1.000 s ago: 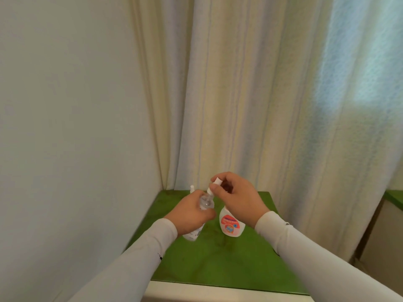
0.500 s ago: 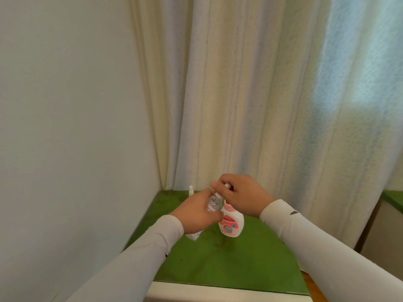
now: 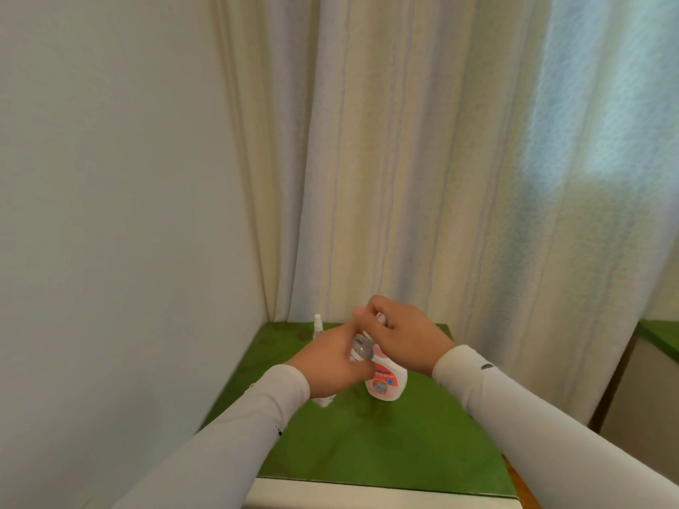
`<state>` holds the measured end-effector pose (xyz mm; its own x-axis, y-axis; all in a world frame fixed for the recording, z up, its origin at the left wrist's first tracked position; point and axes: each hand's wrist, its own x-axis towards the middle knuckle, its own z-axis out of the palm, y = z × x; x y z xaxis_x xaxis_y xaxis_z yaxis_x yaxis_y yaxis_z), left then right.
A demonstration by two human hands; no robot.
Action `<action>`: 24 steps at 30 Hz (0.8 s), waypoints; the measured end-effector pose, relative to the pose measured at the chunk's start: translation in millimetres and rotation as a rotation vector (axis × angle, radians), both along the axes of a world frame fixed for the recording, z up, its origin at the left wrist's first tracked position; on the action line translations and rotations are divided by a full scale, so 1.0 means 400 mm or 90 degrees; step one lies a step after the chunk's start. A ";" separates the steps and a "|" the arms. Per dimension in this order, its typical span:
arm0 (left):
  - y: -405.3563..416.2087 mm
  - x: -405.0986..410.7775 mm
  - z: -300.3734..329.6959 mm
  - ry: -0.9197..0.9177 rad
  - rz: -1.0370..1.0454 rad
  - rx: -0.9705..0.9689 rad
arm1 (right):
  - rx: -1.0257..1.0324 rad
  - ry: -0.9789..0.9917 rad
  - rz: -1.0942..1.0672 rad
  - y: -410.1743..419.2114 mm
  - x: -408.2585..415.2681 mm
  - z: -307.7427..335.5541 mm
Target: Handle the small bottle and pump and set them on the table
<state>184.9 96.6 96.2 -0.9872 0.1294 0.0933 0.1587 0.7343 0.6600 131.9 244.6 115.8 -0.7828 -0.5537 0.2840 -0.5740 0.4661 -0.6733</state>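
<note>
Two hands [image 3: 332, 365] [image 3: 398, 336] grip small bottle [image 3: 362, 349] | green top's [image 3: 422, 446] front half open

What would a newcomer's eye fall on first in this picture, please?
Probably the two hands meeting mid-frame over a green tabletop: the left hand grips a small clear bottle, and the right hand curls over its top. Just behind them stands a white pump bottle with a pink label, before pale curtains.

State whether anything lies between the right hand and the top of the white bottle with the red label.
Nothing visible does: the right hand already curls over the top of the white plastic bottle with the red label.
</note>
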 end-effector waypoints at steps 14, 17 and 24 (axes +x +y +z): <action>-0.019 -0.006 0.006 -0.018 0.031 -0.036 | 0.152 -0.099 0.126 0.026 -0.019 0.020; -0.008 0.000 0.013 -0.012 -0.002 -0.020 | 0.135 -0.060 0.042 0.024 -0.018 0.023; 0.007 -0.006 0.025 -0.013 -0.026 0.000 | -0.063 0.089 -0.010 0.000 -0.011 0.011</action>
<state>182.4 99.2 106.1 -0.9827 0.1697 0.0735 0.1753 0.7278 0.6630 127.5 244.8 120.0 -0.7407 -0.5054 0.4426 -0.6579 0.4120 -0.6304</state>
